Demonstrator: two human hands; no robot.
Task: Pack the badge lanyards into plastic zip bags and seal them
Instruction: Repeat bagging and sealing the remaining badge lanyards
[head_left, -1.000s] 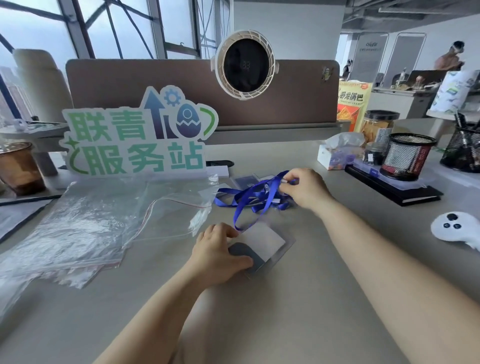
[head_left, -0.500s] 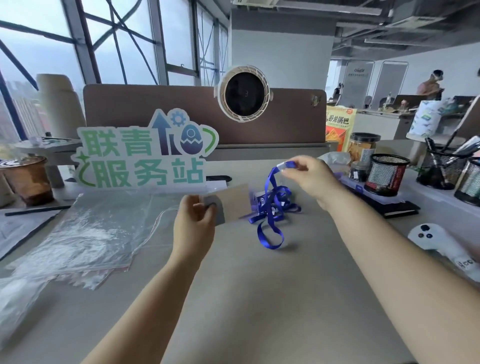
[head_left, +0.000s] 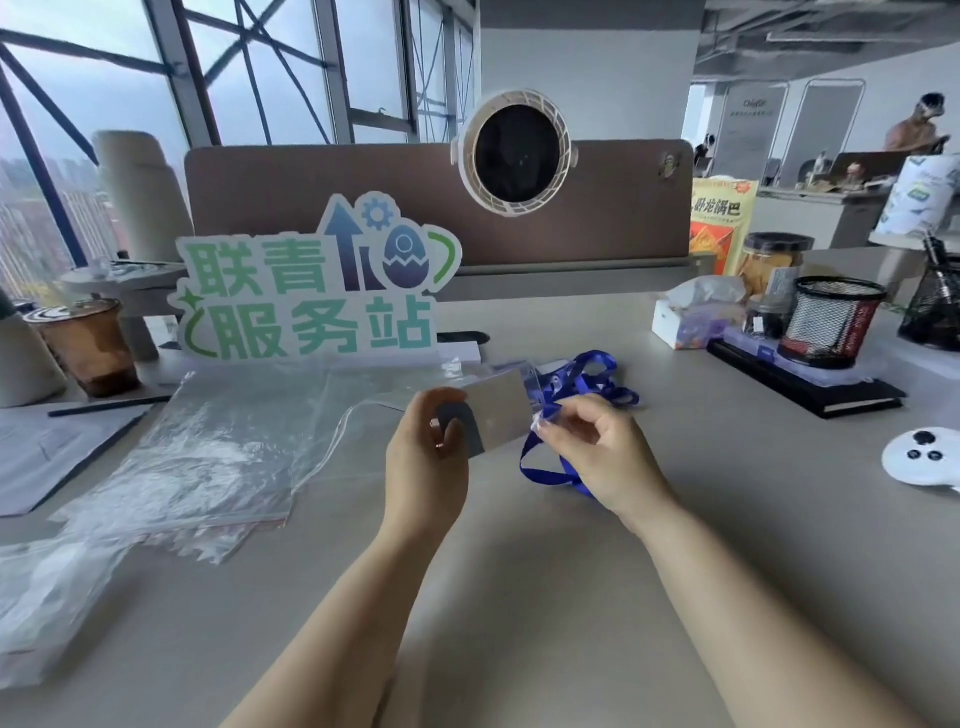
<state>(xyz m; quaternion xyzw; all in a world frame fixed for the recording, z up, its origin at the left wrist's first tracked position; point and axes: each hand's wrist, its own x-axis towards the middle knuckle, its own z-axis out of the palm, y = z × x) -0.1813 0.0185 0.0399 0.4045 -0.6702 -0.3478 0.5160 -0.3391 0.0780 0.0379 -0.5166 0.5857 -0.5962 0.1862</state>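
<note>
Left hand (head_left: 426, 467) pinches flat clear badge holder (head_left: 498, 410) above bench (head_left: 519, 597); right hand (head_left: 608, 457) pinches blue ribbon lanyard (head_left: 550, 475) just beside it. Crinkly clear zip bags (head_left: 218, 452) lie left. Right hand lower, closer than before.

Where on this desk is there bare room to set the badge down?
The grey desk top is bare between the two forearms, and between the right hand and the white game controller. Crowded: the pile of clear plastic zip bags on the left, the blue ribbon lanyard behind the hands, the black mesh pen cup far right.
</note>
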